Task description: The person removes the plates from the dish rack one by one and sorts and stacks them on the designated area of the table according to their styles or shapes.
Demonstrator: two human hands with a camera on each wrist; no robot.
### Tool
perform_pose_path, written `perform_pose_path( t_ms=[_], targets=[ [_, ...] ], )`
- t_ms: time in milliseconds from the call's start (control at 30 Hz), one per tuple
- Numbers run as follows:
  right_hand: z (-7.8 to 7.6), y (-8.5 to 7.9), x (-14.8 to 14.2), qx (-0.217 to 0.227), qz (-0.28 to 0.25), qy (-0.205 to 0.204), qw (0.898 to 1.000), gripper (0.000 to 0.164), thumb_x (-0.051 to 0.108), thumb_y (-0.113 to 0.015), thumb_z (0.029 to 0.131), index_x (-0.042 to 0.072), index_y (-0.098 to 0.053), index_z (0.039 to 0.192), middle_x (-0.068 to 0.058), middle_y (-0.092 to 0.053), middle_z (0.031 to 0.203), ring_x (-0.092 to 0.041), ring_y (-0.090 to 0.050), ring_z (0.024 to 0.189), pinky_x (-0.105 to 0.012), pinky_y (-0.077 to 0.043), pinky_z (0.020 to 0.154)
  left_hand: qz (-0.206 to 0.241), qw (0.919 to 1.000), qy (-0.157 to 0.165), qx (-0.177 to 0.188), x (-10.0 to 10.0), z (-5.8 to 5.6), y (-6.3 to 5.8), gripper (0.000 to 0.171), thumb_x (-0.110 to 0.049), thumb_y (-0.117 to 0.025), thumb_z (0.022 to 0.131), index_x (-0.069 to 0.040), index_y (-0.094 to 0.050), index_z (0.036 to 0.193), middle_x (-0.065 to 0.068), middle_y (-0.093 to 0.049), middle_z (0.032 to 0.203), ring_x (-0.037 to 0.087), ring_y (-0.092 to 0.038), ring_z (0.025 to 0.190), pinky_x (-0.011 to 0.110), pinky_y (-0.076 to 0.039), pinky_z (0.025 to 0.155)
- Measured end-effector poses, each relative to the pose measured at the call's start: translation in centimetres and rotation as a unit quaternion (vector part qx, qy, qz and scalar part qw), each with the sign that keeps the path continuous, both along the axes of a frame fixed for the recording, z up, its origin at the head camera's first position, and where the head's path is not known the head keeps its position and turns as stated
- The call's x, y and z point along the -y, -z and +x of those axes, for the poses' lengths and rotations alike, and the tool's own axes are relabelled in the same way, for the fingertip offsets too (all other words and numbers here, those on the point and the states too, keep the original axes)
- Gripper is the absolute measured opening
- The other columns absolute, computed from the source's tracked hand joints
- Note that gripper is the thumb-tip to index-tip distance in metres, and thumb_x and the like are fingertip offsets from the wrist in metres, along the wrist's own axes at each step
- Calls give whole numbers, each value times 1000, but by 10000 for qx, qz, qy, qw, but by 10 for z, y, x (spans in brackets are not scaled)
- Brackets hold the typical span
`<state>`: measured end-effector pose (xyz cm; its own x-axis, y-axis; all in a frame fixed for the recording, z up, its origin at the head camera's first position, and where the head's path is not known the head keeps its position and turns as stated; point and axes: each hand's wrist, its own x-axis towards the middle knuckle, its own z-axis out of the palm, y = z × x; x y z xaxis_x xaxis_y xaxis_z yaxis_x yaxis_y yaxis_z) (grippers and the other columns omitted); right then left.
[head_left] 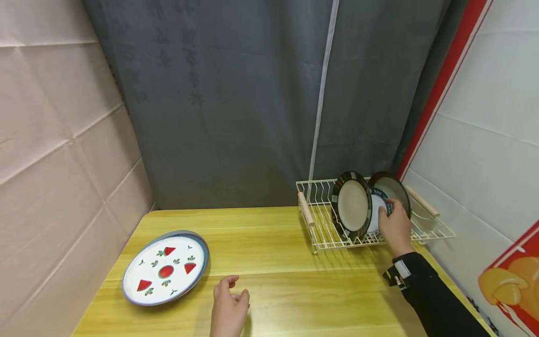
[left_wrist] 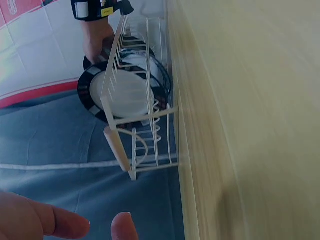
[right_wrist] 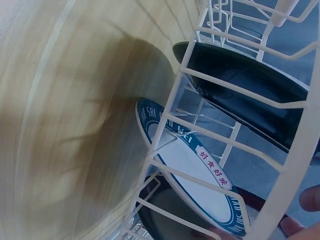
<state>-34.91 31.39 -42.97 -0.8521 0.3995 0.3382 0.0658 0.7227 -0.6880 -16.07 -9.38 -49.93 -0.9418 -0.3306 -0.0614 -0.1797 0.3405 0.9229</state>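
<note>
At the rack, my right hand [head_left: 396,227] pinches the upper rim of a small white plate [head_left: 376,220] with a blue lettered band. Red characters mark that band in the right wrist view, where the lettered plate [right_wrist: 195,165] leans between the wires and some fingertips [right_wrist: 311,198] show at the lower right. A dark-rimmed beige plate [head_left: 353,206] stands to its left, and another dark-rimmed plate [head_left: 389,187] stands behind it. My left hand [head_left: 229,306] hovers over the near table with loosely bent fingers and holds nothing.
The white wire dish rack [head_left: 324,243] with wooden handles stands at the table's back right, close to the white wall panel [head_left: 476,154]. At the left of the wooden table [head_left: 269,262] lies a watermelon-patterned plate [head_left: 185,271] over a blue-rimmed one. A grey curtain [head_left: 231,103] hangs behind.
</note>
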Motion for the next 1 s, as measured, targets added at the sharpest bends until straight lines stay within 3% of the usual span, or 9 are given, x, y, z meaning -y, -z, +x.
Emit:
perform_pose_path(
  t_ms=[267, 500, 633, 800, 900, 1000],
  targets=[
    [-6, 0, 4, 226, -103, 59, 9997, 54, 31, -38, 104, 1, -33, 149, -34, -47, 140, -54, -47, 122, -63, -39, 98, 7, 9996, 230, -174, -14, -9, -3, 43, -13, -63, 90, -6, -48, 130, 19, -42, 128, 14, -58, 75, 27, -48, 53],
    [-20, -5, 6, 328, 300, 119, 9989, 55, 23, -40, 102, -9, -34, 145, -40, -50, 131, -59, -50, 114, -66, -42, 94, -51, 9993, 276, -264, -18, -13, -8, 43, -13, -63, 90, -5, -49, 129, 18, -42, 128, 15, -56, 77, 26, -47, 53],
    [-25, -3, 6, 872, 786, -324, 9926, 49, 21, -42, 101, -14, -43, 136, -42, -54, 122, -60, -53, 108, -66, -44, 88, 37, 9991, 328, -268, -19, -15, -9, 41, -13, -62, 90, -6, -49, 129, 18, -41, 130, 16, -55, 77, 26, -47, 53],
    [-25, 5, 1, 1386, 1323, -1249, 9735, 33, 9, -41, 98, -15, -55, 115, -39, -62, 103, -55, -60, 92, -61, -49, 76, 67, 9986, 433, -307, -26, -18, -10, 40, -12, -62, 90, -7, -49, 127, 19, -41, 130, 16, -54, 79, 26, -48, 53],
    [-27, 7, -3, 1304, 1581, -1326, 9698, 27, 3, -38, 95, -17, -56, 101, -36, -62, 91, -52, -62, 83, -59, -50, 70, 75, 9984, 453, -341, -31, -21, -9, 39, -11, -63, 89, -7, -50, 126, 19, -42, 129, 15, -54, 77, 25, -47, 53],
    [-28, 8, -4, 1144, 1656, -1148, 9728, 27, 3, -36, 96, -17, -54, 94, -36, -60, 85, -53, -62, 79, -61, -50, 68, 86, 9981, 488, -370, -35, -22, -9, 39, -11, -63, 89, -7, -50, 125, 19, -42, 128, 15, -53, 75, 25, -47, 52]
  ],
)
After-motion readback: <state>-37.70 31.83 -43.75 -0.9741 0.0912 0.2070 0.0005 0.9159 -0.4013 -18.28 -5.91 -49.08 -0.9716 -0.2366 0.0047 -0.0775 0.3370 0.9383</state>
